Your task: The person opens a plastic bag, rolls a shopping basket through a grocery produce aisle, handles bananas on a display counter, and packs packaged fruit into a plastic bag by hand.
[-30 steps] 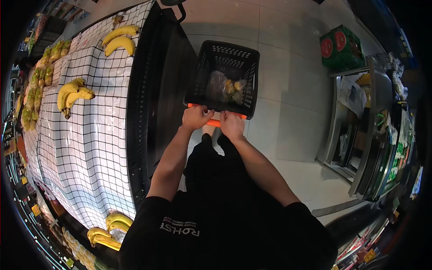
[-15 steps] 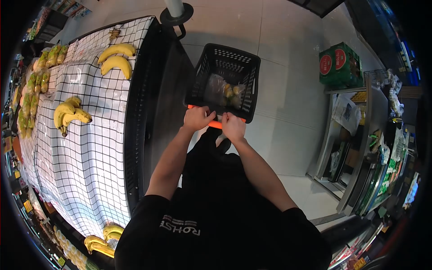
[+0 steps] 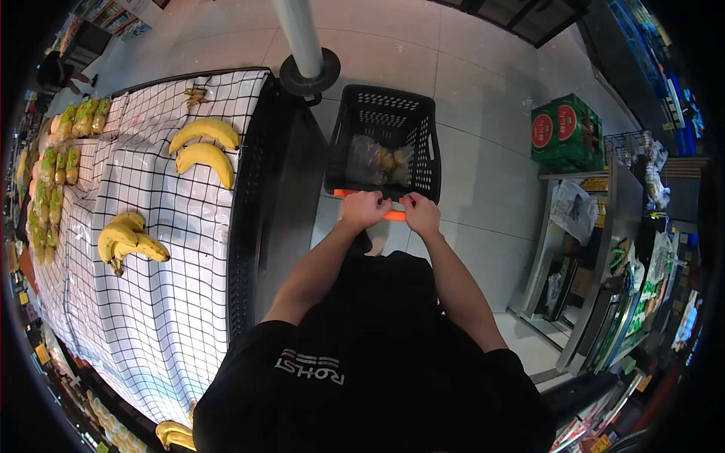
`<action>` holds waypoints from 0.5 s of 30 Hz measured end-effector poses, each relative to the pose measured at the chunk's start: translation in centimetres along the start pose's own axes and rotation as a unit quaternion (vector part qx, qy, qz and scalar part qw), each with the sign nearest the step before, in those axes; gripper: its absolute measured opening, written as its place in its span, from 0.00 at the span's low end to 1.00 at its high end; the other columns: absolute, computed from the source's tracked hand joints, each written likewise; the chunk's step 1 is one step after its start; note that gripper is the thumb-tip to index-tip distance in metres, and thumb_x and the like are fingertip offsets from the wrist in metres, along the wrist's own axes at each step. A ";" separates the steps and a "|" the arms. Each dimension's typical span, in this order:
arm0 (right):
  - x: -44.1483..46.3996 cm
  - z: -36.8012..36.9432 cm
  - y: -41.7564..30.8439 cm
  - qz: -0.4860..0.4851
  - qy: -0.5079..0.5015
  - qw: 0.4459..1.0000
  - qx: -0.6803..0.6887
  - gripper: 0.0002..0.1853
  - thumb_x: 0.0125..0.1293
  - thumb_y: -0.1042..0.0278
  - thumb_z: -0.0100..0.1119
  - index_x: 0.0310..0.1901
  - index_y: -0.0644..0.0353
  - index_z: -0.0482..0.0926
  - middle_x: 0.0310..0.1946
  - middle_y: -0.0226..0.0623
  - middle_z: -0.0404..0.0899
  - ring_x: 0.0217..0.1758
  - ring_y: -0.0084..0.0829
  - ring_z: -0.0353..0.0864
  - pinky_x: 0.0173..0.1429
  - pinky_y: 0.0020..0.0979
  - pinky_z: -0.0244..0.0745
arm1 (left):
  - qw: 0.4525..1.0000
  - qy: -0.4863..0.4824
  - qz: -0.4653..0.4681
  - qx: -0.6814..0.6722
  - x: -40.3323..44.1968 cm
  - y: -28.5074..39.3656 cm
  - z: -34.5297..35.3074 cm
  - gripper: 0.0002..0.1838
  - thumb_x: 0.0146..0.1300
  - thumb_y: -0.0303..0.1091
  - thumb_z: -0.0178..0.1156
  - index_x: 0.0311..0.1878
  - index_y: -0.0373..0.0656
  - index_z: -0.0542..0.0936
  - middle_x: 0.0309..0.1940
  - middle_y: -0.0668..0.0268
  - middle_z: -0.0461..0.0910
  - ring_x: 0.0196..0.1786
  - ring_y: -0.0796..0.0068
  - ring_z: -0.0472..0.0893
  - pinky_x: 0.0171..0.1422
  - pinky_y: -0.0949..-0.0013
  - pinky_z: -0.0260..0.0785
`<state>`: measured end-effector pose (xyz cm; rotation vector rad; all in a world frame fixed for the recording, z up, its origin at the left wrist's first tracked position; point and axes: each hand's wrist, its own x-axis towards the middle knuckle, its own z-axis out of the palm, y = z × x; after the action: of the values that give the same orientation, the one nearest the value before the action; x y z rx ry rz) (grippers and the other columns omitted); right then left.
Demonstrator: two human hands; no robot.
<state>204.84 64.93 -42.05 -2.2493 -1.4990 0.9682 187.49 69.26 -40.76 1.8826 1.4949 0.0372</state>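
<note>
In front of me is a black shopping basket (image 3: 384, 97) with perforated walls and an orange handle (image 3: 395, 215). My left hand (image 3: 365, 208) is wrapped round the handle's left part. Close beside it, my right hand (image 3: 421, 214) grips the same handle farther right. Clear plastic bags (image 3: 365, 155) lie on the basket floor, and yellowish round produce (image 3: 396, 158) shows through the plastic; its exact kind is unclear.
To the left stands a display table with a checked cloth (image 3: 174, 302), carrying bananas (image 3: 204, 134) and bagged produce (image 3: 57, 170). A pole (image 3: 300, 41) with a round base rises at its far corner. Right are a green carton (image 3: 566, 134) and a metal counter (image 3: 596, 249).
I have moved forward with the basket, and the display's bananas sit lower in view. Both hands keep their hold on the handle. The pole appears nearer.
</note>
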 end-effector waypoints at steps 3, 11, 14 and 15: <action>1.1 -0.1 0.0 0.005 0.004 1.000 -0.008 0.16 0.67 0.52 0.53 0.42 0.52 0.84 0.34 0.40 0.85 0.41 0.49 0.84 0.45 0.45 0.78 | 1.000 -0.005 -0.001 -0.002 1.0 0.3 -0.4 0.23 0.60 0.56 0.55 0.29 0.44 0.83 0.26 0.56 0.83 0.33 0.52 0.84 0.40 0.54 0.75; 3.9 -0.7 -0.8 0.013 -0.007 1.000 -0.015 0.16 0.67 0.52 0.52 0.42 0.52 0.84 0.34 0.41 0.85 0.40 0.49 0.84 0.45 0.46 0.78 | 1.000 -0.002 -0.005 0.000 3.8 0.3 -1.3 0.20 0.59 0.53 0.56 0.30 0.45 0.84 0.26 0.55 0.83 0.34 0.52 0.84 0.41 0.54 0.76; 5.1 -1.2 -1.1 0.008 -0.011 1.000 -0.012 0.16 0.67 0.51 0.52 0.41 0.52 0.84 0.33 0.41 0.85 0.40 0.49 0.84 0.45 0.46 0.77 | 1.000 -0.007 -0.013 0.010 5.0 0.5 -1.6 0.20 0.60 0.53 0.56 0.30 0.45 0.84 0.25 0.56 0.83 0.33 0.52 0.84 0.41 0.54 0.76; 5.6 -1.3 -1.1 0.002 -0.007 1.000 -0.007 0.16 0.67 0.51 0.52 0.41 0.52 0.84 0.33 0.41 0.85 0.40 0.49 0.84 0.45 0.46 0.77 | 1.000 -0.005 -0.019 0.008 5.4 0.6 -1.7 0.20 0.60 0.53 0.56 0.30 0.45 0.84 0.25 0.56 0.83 0.33 0.52 0.84 0.41 0.54 0.76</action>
<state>206.24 70.56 -42.61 -2.2593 -1.5123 0.9804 189.00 74.74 -41.37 1.8642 1.5274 -0.0015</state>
